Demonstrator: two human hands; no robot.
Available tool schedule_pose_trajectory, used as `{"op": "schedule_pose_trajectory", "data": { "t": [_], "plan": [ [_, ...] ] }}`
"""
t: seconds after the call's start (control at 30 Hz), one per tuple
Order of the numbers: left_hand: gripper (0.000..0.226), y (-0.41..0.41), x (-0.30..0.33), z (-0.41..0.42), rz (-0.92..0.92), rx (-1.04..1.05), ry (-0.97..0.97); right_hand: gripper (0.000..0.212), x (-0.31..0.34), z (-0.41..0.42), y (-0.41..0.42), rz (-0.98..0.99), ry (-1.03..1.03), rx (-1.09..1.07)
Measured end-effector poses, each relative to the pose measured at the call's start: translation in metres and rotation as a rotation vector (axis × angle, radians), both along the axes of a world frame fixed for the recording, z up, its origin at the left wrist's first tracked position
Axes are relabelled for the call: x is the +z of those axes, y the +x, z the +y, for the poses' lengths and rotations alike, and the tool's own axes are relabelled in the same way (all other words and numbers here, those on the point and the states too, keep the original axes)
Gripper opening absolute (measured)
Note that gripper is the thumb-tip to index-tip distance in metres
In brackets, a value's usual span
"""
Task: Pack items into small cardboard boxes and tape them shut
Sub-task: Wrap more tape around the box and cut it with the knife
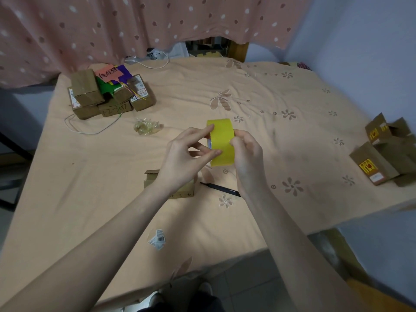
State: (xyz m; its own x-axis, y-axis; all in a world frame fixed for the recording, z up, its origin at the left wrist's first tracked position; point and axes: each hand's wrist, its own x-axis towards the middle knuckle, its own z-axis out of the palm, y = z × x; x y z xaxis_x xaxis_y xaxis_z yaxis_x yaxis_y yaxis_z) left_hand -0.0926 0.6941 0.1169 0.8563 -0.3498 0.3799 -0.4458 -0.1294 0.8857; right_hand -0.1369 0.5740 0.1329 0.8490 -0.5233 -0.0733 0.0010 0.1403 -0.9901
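- Nearest, below both forearms, a torn label (157, 239) with a barcode lies on the sheet (258, 102), well short of the fingers.
- Under the left wrist sits 1 small box (180, 192), handwriting on its near face; its top is hidden by the hand, so I cannot tell how its flaps stand.
- A black pen (221, 189) lies just right of that box, running under the right wrist.
- The left hand (184, 158) is raised above the box: index finger out straight with its tip on the top rim of the tape (221, 143), thumb tip pressed on the roll's yellow face, other fingers loosely curled behind its near side.
- The right hand (246, 152) grips the roll from its right side, fingers curled round the edge and thumb on the face.
- The tape is held edge-up in the air between the 2 hands, above the sheet and beyond the box.
- Left of the left fingertips and a little farther, a crumpled wad (147, 127) of clear film lies on the sheet.
- Far right of the right fingers, open boxes (387, 152) with yellow stickers sit at the sheet's edge.
- Far left beyond the wad, a stack (108, 95) of sealed boxes carries coloured tags, a thin cord looping from it.
- Farthest, a dotted pink curtain (135, 21) hangs behind.
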Motion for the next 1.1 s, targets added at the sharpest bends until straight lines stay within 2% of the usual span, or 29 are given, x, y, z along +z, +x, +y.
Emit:
{"op": "schedule_pose_trajectory", "data": {
  "t": [0.17,0.3,0.5,0.63,0.73,0.8,0.87,1.0,1.1],
  "plan": [
    [0.052,0.002,0.002,0.0,0.014,-0.001,-0.003,0.03,0.0,0.0,-0.001,-0.01,0.007,0.033],
    [0.052,0.003,0.004,-0.001,0.019,-0.007,-0.002,0.022,0.0,-0.001,0.002,0.005,-0.008,0.003],
    [0.053,0.004,0.003,-0.001,0.024,0.014,-0.009,0.026,0.002,0.001,0.004,-0.017,-0.034,0.0],
    [0.053,0.006,0.004,-0.001,0.082,0.047,-0.018,0.035,0.005,-0.004,0.001,-0.004,-0.021,0.117],
    [0.047,0.009,0.006,0.004,0.119,0.055,0.011,0.047,0.007,-0.012,-0.003,0.019,-0.142,0.274],
    [0.042,0.011,0.006,0.007,0.06,0.095,0.109,0.053,0.007,-0.016,-0.006,0.039,-0.265,0.315],
    [0.037,0.012,0.007,0.008,-0.016,0.123,0.189,0.054,0.006,-0.018,-0.007,0.06,-0.417,0.306],
    [0.027,0.01,0.009,0.003,-0.17,0.076,0.226,0.054,0.004,-0.017,-0.006,0.064,-0.608,0.269],
    [0.017,0.009,0.012,-0.002,-0.112,0.08,0.184,0.053,0.003,-0.013,-0.006,0.073,-0.676,0.243]
  ]
}}
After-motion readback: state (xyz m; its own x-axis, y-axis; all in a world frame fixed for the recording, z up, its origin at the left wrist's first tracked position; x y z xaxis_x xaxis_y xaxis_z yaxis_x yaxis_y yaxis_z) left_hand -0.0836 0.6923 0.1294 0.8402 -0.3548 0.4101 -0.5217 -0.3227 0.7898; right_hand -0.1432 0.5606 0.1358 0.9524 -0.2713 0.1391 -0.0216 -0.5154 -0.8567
